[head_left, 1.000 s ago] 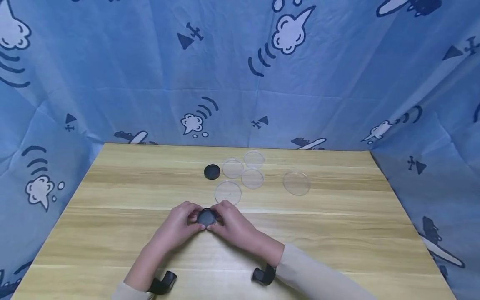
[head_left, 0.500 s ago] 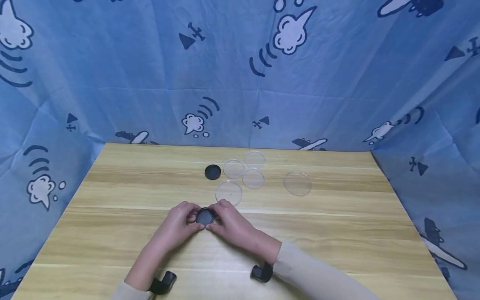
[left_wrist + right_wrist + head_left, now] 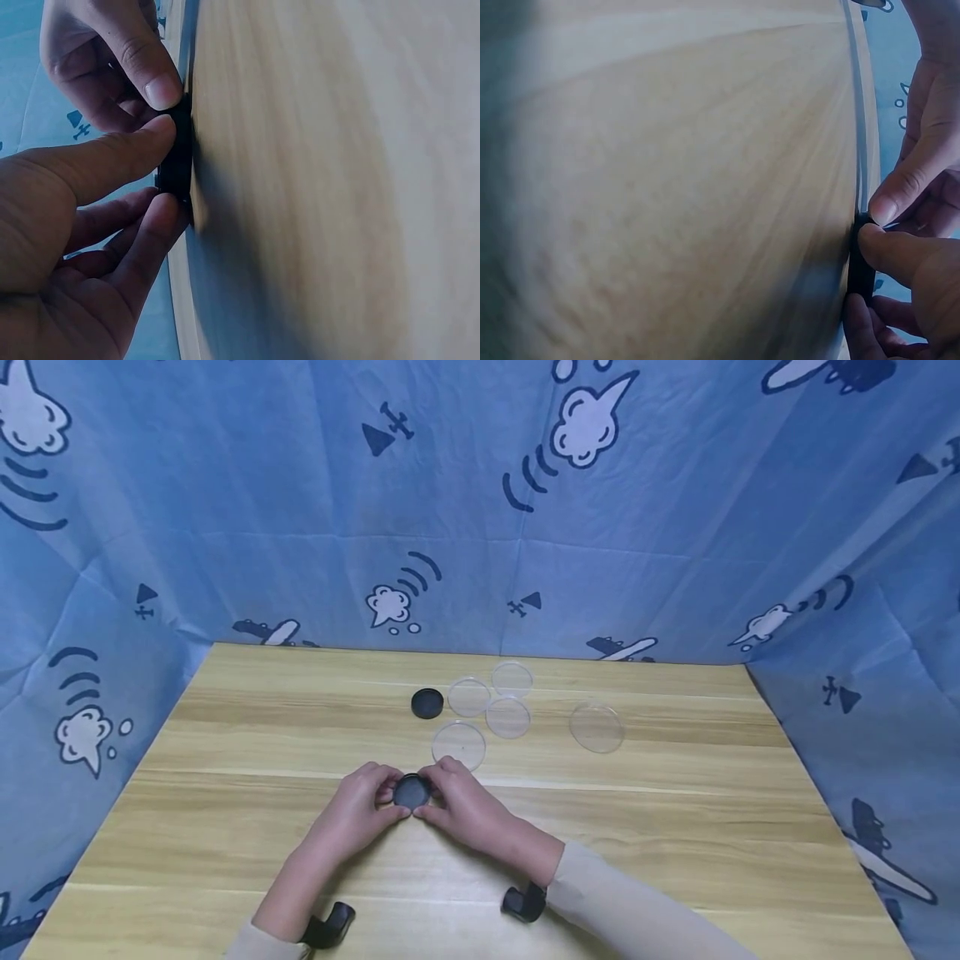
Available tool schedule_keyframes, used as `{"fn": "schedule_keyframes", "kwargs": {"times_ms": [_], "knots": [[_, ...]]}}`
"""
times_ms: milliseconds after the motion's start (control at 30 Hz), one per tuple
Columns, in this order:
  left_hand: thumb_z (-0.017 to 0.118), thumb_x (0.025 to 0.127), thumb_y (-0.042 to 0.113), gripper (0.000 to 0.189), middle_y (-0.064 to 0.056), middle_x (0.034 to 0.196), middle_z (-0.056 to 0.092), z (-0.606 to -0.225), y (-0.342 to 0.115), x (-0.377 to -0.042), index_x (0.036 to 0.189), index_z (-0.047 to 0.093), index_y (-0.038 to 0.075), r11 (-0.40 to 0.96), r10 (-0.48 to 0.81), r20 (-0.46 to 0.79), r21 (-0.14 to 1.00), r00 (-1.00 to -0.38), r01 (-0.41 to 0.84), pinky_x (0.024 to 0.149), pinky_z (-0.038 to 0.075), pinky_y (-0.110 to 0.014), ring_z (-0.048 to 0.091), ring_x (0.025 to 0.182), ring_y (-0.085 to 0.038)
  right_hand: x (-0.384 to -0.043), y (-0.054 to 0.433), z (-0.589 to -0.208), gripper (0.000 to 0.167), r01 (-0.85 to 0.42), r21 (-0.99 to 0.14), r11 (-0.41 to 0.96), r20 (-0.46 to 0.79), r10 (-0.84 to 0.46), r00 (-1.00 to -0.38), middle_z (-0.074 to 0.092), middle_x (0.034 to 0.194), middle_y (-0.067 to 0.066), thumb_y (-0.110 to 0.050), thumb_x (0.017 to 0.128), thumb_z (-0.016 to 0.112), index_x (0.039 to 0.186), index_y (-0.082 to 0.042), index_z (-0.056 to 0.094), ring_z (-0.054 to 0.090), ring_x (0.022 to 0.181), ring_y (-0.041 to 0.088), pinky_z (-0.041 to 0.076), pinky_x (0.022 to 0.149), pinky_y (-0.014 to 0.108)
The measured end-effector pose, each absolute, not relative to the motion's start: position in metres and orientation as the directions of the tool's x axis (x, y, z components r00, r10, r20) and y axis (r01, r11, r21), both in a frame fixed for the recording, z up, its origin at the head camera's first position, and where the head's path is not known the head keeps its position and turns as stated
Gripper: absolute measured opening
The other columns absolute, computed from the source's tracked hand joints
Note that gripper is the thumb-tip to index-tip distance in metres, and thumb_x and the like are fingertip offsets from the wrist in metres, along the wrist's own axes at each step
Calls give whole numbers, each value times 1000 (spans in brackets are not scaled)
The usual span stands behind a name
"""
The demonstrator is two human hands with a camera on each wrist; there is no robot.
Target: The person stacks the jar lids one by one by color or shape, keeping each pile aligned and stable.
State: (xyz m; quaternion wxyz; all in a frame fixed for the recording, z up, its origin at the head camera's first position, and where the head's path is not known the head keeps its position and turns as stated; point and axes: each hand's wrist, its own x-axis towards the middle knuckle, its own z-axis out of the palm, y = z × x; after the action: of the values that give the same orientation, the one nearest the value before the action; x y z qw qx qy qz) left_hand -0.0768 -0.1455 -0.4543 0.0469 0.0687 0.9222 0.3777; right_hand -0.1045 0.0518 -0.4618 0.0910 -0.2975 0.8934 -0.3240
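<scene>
A round black shallow dish or lid (image 3: 412, 793) lies at the table's middle, its raised rim facing up. My left hand (image 3: 358, 807) grips its left side between thumb and fingers. On the opposite side my right hand (image 3: 468, 806) pinches the rim, the two thumbs nearly meeting at the near edge. In the left wrist view the black piece (image 3: 177, 161) shows edge-on, low against the tabletop. The right wrist view also has the black piece (image 3: 861, 262) held by both hands. Just beyond the right fingers lies a clear round disc (image 3: 459, 745).
A second black round piece (image 3: 427, 703) sits farther back. Beside it are several clear discs, among them one (image 3: 469, 697) touching its neighbour. Another clear disc (image 3: 597, 728) lies apart to the right. The wooden table (image 3: 675, 827) ends at a blue patterned curtain (image 3: 450, 485).
Both hands keep their hold on the black piece, with hardly any movement. The whole view has drifted slightly.
</scene>
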Motion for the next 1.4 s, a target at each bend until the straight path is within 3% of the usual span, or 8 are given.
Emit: {"fn": "schedule_keyframes", "kwargs": {"times_ms": [367,700,967,1400], "knots": [[87,82,8,39,-8,102,67,-450,-144,-76,116,71,0,708,172,-69,702,-983,74,83,56,-28,61,91,-14,-100,53,-460,46,-437,-640,631,-4,-572,-820,63,117,9,-22,95,78,133,0,64,57,108,18,54,98,34],[78,93,13,24,-7,88,63,-442,-146,-87,109,71,-2,704,190,-56,704,-980,96,72,47,-24,54,80,-15,-101,53,-460,46,-466,-634,618,25,-585,-810,62,116,9,-21,95,78,133,1,64,57,108,19,54,98,34],[76,94,11,27,-13,97,72,-441,-152,-108,114,70,-6,694,194,-10,708,-981,130,84,60,-37,68,89,-21,-103,53,-463,44,-477,-629,614,40,-587,-809,62,115,10,-18,94,79,131,1,64,57,105,19,54,95,35],[77,94,14,53,-26,122,67,-452,-161,-159,136,58,-11,660,141,20,743,-990,109,106,54,-51,66,116,-40,-102,53,-465,44,-486,-630,606,53,-591,-805,62,113,10,-17,93,80,129,2,64,57,104,19,54,95,35]]}}
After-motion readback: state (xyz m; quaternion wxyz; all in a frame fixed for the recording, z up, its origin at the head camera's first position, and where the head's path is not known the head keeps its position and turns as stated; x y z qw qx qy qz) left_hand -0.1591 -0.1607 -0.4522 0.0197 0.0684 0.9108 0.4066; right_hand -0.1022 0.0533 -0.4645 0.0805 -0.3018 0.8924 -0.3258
